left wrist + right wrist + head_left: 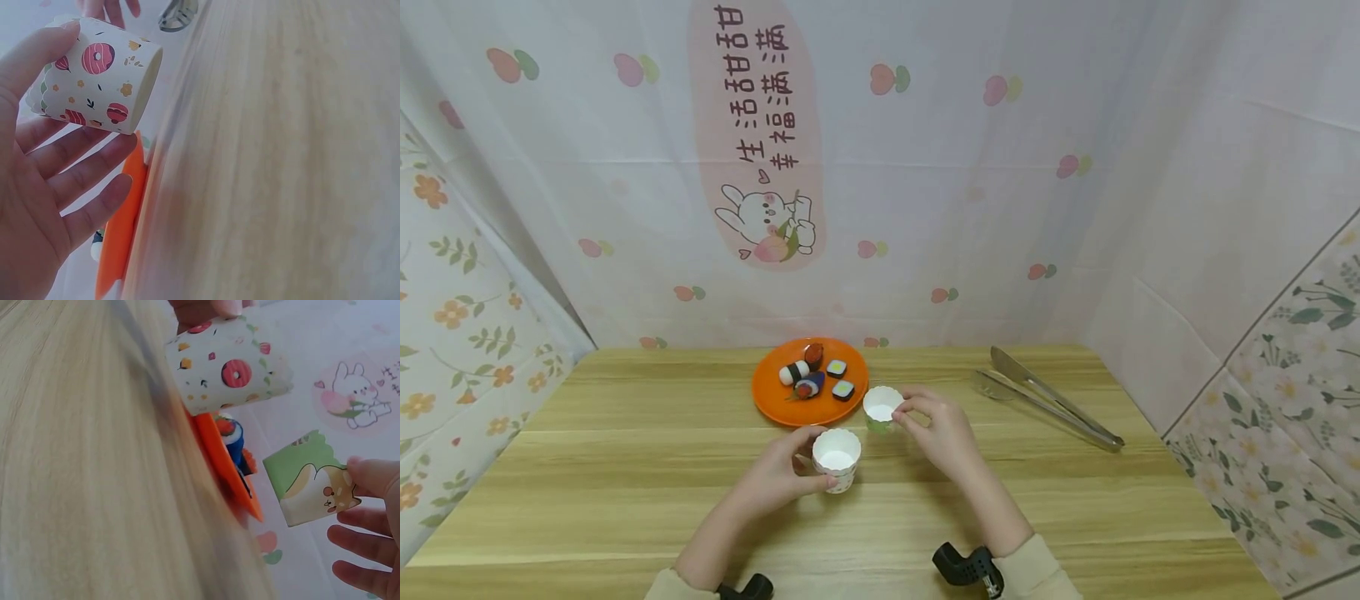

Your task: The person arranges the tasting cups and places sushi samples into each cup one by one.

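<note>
My left hand (783, 472) grips a white paper baking cup (94, 75) printed with donuts, the thumb on one side and fingers on the other. In the head view its scalloped mouth faces up. A green paper cup (312, 481) with a cartoon dog is pinched at its rim by my right hand (937, 427). In the right wrist view it hangs above the wooden table, apart from the white cup. Both cups look white inside. Just behind them an orange plate (769, 402) bears several toy sushi pieces (808, 385).
Metal tongs (1052, 406) lie at the back right of the wooden table (647, 450). A patterned white curtain (925, 167) hangs along the back edge, and floral cloths (467, 333) stand at both sides. A black wrist camera (967, 567) sits on my right forearm.
</note>
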A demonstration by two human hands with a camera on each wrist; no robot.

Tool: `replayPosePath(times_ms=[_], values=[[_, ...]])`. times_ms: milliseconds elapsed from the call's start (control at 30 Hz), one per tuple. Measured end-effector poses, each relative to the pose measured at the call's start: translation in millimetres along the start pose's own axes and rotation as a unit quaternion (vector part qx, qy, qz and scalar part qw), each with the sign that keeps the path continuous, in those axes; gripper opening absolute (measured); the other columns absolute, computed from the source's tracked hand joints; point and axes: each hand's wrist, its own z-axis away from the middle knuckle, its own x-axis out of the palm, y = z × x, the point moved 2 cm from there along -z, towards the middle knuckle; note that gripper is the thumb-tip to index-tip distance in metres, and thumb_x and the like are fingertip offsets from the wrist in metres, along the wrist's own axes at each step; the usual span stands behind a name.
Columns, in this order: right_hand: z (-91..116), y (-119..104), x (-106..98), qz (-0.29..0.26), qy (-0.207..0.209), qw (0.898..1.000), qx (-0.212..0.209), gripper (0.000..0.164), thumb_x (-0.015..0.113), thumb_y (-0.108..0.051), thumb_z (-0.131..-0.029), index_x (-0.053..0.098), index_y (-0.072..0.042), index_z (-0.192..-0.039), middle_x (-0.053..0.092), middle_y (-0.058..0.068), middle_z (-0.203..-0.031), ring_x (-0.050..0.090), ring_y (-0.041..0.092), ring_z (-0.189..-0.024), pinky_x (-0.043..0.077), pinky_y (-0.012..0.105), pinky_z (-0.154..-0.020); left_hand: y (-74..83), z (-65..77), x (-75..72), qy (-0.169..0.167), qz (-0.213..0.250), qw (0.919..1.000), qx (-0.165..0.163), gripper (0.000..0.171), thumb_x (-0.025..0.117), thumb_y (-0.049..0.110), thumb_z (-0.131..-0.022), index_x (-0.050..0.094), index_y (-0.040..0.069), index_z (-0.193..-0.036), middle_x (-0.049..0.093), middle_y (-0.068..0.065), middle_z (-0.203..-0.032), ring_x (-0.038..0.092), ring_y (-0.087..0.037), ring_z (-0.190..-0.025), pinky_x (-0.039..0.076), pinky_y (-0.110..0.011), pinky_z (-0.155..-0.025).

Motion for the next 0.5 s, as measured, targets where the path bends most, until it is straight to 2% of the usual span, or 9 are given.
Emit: replayPosePath(times_ms=[333,500], values=[[4,15,10,0.004,-0.035,0.999,0.030,0.005,0.073,-0.019,-0.086,0.074,-0.015,-0.085,0.065,0.012,-0.115,0.058,0.032,-0.110,0.046,0.052,-0.094,0.5,0.0,-0.1,-0.004,-0.004,1.0000,0.000,0.057,0.083,0.028,-0.076,0.057,0.007,-0.123,0.062,0.002,-0.101,0.057,-0.021,-0.090,0.053,-0.034,-0.076],[6,20,13,0.008,-0.041,0.998,0.036,0.006,0.073,-0.020,-0.086,0.074,-0.014,-0.085,0.066,0.011,-0.114,0.059,0.032,-0.110,0.050,0.049,-0.090,0.0,-0.1,0.2,-0.008,-0.006,0.9999,0.002,0.057,0.082,0.028,-0.076,0.057,0.007,-0.123,0.062,0.001,-0.101,0.057,-0.022,-0.091,0.053,-0.036,-0.076]])
